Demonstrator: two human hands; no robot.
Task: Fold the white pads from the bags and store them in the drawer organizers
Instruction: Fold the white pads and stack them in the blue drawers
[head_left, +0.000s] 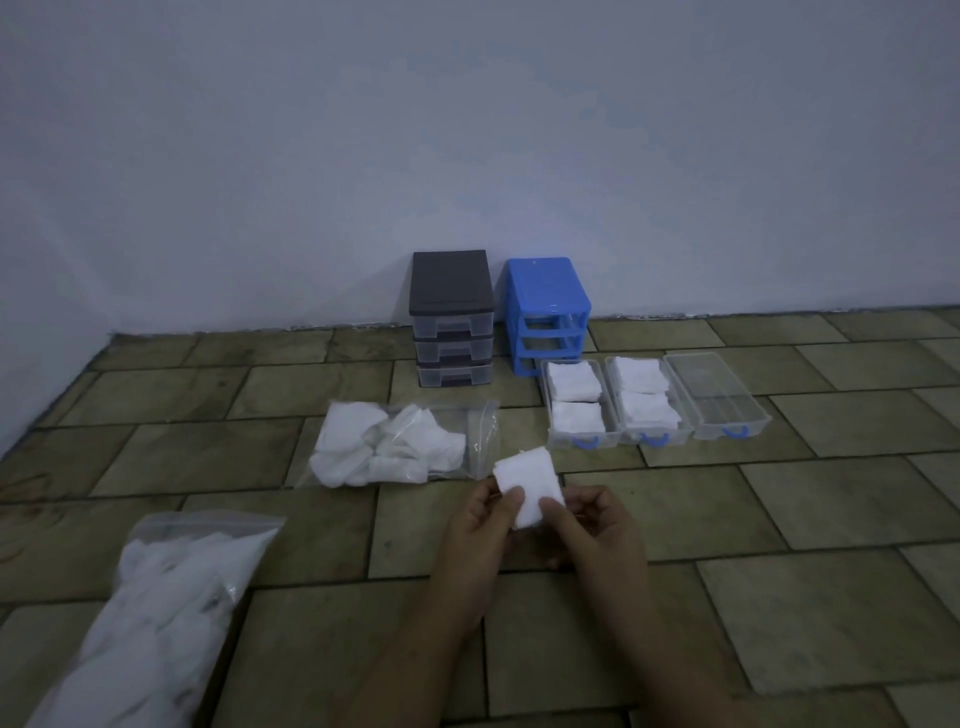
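Fingers of the left hand and right hand pinch a folded white pad between them, held just above the floor at centre. At 1 o'clock three clear drawers sit side by side out of the blue organizer: the first drawer and second drawer each hold two stacks, the third drawer looks empty. By my reading much remains, since the open bag at 11 o'clock and the full bag at 8 o'clock still hold pads, and the dark organizer stands shut.

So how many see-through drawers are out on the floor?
3, side by side in front of the blue organizer: left drawer and middle drawer hold folded pads, right drawer holds none. Others stay inside the dark organizer.
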